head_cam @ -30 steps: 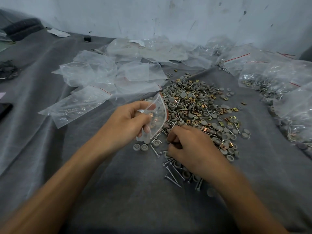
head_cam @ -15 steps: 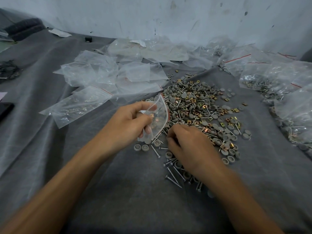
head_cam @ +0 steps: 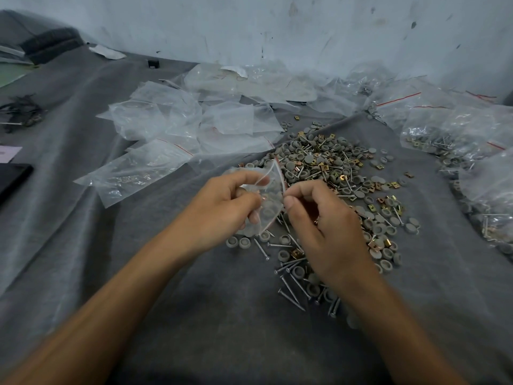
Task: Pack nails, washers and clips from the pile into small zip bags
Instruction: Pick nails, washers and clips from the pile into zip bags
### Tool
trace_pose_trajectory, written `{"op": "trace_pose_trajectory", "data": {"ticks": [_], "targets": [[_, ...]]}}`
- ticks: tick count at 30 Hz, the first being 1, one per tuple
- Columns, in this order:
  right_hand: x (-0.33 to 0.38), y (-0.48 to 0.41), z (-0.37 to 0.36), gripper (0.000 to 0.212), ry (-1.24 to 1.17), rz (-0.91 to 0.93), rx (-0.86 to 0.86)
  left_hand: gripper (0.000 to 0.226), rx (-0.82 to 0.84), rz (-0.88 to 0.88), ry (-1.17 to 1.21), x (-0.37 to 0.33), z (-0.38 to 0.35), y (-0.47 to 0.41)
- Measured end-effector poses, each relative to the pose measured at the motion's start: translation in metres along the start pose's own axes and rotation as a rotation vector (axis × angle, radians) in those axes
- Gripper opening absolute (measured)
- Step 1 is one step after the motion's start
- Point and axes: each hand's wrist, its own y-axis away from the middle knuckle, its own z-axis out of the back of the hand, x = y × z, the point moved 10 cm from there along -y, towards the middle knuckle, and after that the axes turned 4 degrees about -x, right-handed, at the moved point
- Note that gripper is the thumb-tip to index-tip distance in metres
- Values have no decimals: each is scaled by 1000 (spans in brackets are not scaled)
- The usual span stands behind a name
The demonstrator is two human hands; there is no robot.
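Grey felt cloth point(head_cam: 194, 315), scuffed pale wall point(head_cam: 277, 29).
My left hand point(head_cam: 222, 209) pinches a crinkly clear zip bag point(head_cam: 270, 202); my right hand point(head_cam: 329, 229) pinches its rim.

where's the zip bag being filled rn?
Head view, centre: the small zip bag is gripped in the left hand, right beside the right hand, over the near-left edge of the pile.
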Motion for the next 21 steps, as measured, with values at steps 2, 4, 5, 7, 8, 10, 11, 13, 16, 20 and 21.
{"op": "trace_pose_trajectory", "data": {"ticks": [2, 4, 5, 7, 8, 10, 11, 13, 16, 20, 21], "targets": [[5, 1, 0, 5, -15, 36, -4, 30, 2, -4, -1, -2, 0, 1], [6, 2, -3, 6, -10, 59, 38, 30, 11, -8, -5, -3, -1, 1], [5, 2, -4, 8, 3, 65, 54, 30, 12, -9, -6, -4, -1, 1], [0, 1, 0, 11, 2, 38, 26, 31, 4, -10, -1, -4, 1, 1], [-4, 0, 4, 11, -20, 8, -3, 31, -8, -8, 9, -4, 3, 0], [-11, -3, 11, 9, -31, -34, -34, 31, -30, -1, 36, -5, 7, -1], [-15, -4, 11, 8, 1, -46, -7, 31, -37, 0, 46, -5, 9, -1], [-24, -4, 1, 9, 144, -56, 146, 32, -44, -1, 51, -6, 11, -1], [-37, 7, -19, 12, 372, -48, 387, 32, -41, -1, 51, -6, 10, -1], [-42, 12, -31, 19, 438, -52, 481, 31, -44, -6, 55, -7, 10, -1], [-43, 11, -31, 19, 432, -55, 481, 31, -43, -8, 54, -7, 10, 0]]}}
